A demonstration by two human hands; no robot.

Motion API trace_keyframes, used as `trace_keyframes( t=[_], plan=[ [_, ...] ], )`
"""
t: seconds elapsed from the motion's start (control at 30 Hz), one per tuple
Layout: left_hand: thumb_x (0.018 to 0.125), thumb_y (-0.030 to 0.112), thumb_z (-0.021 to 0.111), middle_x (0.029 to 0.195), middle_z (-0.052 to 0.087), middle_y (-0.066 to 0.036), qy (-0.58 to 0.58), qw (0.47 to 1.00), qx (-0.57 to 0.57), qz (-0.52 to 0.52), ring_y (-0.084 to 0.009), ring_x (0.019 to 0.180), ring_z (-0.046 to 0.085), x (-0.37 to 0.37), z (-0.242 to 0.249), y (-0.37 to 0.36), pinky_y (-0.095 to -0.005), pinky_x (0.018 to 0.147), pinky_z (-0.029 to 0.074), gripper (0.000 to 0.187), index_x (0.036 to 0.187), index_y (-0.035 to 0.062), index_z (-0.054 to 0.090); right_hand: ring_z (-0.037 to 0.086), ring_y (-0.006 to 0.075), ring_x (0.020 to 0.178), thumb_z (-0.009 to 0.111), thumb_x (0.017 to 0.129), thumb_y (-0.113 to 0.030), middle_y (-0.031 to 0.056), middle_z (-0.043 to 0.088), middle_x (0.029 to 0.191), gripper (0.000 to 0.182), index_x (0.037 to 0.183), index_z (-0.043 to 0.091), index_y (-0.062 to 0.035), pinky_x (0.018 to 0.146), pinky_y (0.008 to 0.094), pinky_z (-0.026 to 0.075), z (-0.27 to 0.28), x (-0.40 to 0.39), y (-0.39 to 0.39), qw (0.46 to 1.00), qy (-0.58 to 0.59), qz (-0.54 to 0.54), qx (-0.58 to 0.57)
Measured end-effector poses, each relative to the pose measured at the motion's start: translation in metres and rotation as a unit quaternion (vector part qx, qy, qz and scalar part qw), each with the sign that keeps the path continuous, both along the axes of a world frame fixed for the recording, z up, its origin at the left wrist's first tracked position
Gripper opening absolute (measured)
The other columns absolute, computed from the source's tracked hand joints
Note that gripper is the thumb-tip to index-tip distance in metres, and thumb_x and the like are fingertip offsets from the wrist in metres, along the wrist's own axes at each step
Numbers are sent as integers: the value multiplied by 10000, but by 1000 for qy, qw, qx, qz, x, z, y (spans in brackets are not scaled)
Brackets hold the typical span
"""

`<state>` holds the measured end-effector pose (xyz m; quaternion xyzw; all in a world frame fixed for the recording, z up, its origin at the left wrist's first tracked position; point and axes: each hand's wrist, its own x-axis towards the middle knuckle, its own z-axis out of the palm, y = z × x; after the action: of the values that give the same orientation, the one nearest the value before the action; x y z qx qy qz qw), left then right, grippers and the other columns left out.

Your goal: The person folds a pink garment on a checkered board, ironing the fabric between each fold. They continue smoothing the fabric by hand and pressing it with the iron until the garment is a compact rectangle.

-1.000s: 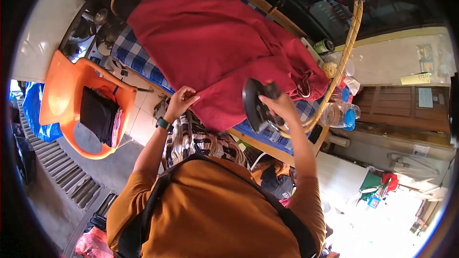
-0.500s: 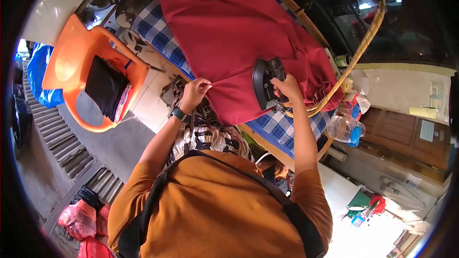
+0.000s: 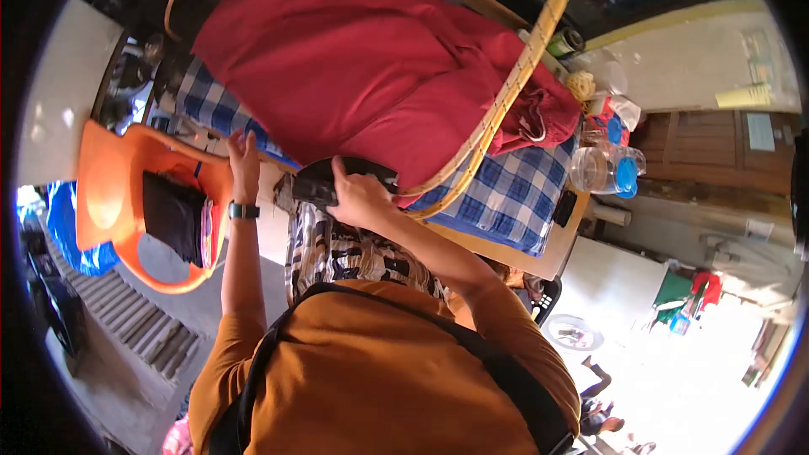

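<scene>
My right hand (image 3: 361, 199) grips the handle of a dark clothes iron (image 3: 313, 189), its index finger stretched along the top. The iron rests at the near left edge of a dark red cloth garment (image 3: 354, 76), by my body. A yellow wrapped cord (image 3: 493, 114) runs from the iron up to the right. My left hand (image 3: 243, 160) is raised left of the garment, off the cloth, holding nothing, with its fingers apart. Under the garment lies a blue and white checked cloth (image 3: 506, 190); the garment's gathered end with a pale drawstring (image 3: 533, 125) is at the right.
An orange chair (image 3: 105, 194) with folded dark clothes (image 3: 173, 215) on it stands at the left. Clear plastic jars with blue lids (image 3: 625, 177) and a dark phone-like object (image 3: 565, 209) are at the right. A yellow-topped wall (image 3: 674, 59) lies beyond.
The iron in my right hand has moved left and nearer my body, across the garment's near edge. My left hand has let go of the garment and moved left. The view has shifted.
</scene>
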<state>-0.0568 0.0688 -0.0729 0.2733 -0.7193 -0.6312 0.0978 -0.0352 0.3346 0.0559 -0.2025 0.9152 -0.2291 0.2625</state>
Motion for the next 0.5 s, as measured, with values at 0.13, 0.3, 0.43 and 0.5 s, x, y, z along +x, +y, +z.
trace_keyframes(
  t=[0.13,0.3,0.43,0.5],
  plan=[
    [917,309,613,901,528,-18,-34,995,88,-24,-84,768,492,19,-2,37,-263,651,430,482,1244,47,373,651,403,820,695,685,-314,260,649,842,685,1243,450,0,738,474,529,5,-15,91,991,0,-123,45],
    [883,322,663,979,549,-4,-105,976,182,-67,-82,790,526,50,-35,84,-270,676,450,477,1215,116,391,637,386,908,695,665,-337,222,658,947,605,1181,525,-72,801,473,507,16,-8,239,972,34,-216,88],
    [873,285,674,1077,588,0,-57,949,263,-162,-104,881,585,52,-16,110,-255,690,471,497,1249,133,388,673,323,752,700,643,-218,149,679,872,578,1174,538,-57,674,393,529,15,22,351,988,89,-121,17],
    [865,262,681,1124,599,-4,-53,942,279,-178,-119,972,592,52,17,118,-251,705,482,513,1278,123,411,652,256,649,697,646,-191,123,670,813,545,1153,553,-53,600,359,517,25,21,378,974,17,-226,5]
  ],
)
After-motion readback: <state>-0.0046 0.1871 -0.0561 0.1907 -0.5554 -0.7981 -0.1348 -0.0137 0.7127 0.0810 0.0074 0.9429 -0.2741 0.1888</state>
